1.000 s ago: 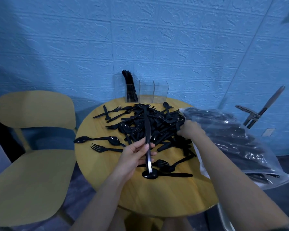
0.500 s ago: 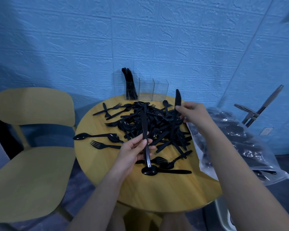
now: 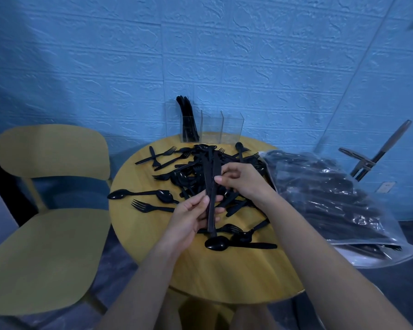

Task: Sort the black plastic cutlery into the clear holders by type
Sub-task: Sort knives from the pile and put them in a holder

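Fingers of both hands, left hand [image 3: 188, 220] and right hand [image 3: 242, 181], pinch black knives [image 3: 211, 186].

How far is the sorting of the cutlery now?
Early stage. Done: only the leftmost clear holder holds black pieces; the other two look empty. In hand: the left hand and the right hand both hold long black pieces, probably knives. Left: the big black cutlery pile on the round wooden table.
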### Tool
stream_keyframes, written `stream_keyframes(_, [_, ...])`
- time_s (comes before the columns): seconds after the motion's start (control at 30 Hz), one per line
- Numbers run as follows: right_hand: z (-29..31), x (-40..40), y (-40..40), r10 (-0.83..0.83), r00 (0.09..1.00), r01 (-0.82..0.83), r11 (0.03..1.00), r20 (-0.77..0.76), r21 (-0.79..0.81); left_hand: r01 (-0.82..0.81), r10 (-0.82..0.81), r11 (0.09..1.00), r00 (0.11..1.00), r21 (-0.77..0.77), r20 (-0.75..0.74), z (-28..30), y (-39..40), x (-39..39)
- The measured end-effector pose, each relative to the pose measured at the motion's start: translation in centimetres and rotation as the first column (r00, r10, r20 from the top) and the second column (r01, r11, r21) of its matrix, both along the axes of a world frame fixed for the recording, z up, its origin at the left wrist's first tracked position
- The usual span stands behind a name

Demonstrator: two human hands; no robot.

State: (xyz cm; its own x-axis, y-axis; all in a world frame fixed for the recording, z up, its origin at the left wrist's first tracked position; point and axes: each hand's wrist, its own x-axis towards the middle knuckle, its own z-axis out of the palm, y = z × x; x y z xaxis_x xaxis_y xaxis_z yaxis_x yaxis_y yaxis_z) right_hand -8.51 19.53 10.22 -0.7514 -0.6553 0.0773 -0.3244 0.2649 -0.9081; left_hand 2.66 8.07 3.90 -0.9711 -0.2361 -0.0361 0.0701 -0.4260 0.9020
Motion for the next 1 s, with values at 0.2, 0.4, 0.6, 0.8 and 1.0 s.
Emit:
stream_keyframes(0.2, [-1.0, 0.0, -0.3, -0.007, 0.995, 0.016, 0.996, -0.099, 0.093, 0.016, -0.015, 1.0, 1.0, -0.024, 0.024, -0.3, 0.0, -0.1])
stream_keyframes(0.4, [-0.1, -3.5, 3.0, -0.215, 0.924, 0.316, 0.895, -0.316, 0.316, -0.044, 0.043, 0.999, 0.999, 0.031, 0.032, -0.2, -0.2, -0.2])
stream_keyframes(0.6, [-2.7, -4.8, 2.6, -0.155, 0.877, 0.455, 0.572, -0.455, 0.683, -0.055, 0.054, 0.998, 0.998, 0.019, 0.035, -0.1, -0.2, -0.2])
stream_keyframes(0.8, [-2.6, -5.5, 1.1, -0.246, 0.919, 0.394, 0.559, -0.308, 0.73, -0.047, 0.047, 0.999, 0.998, 0.005, 0.045, 0.0, -0.1, -0.1])
stream_keyframes(1.0, [-3.0, -6.3, 1.9, -0.345, 0.933, 0.328, 0.708, -0.099, 0.625, -0.043, 0.043, 0.999, 0.998, -0.002, 0.048, 0.1, -0.1, -0.1])
